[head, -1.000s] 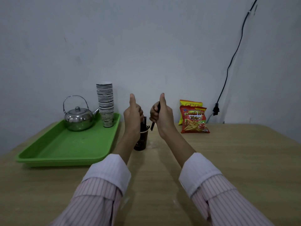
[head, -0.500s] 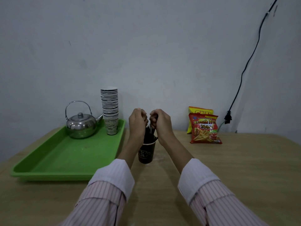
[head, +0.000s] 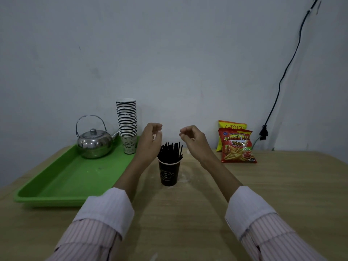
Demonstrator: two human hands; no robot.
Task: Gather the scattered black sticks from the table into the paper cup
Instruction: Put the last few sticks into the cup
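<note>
Black sticks stand bunched in dark paper cup at table centre; cup print too small to read. L hand & R hand hover either side above it, fingers loosely curled, holding nothing. Red bag reads "French Fries 2000".

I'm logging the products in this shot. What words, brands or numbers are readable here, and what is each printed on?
"French Fri", cut off at the edge, with "2000" under it: front snack bag.
"Kentang Goreng", small, above that: same bag.
"CHIKI", partly hidden: yellow bag behind.
Light print on the black paper cup: too blurred to read.
Print on the bottom cup of the stack: too small to read.
</note>
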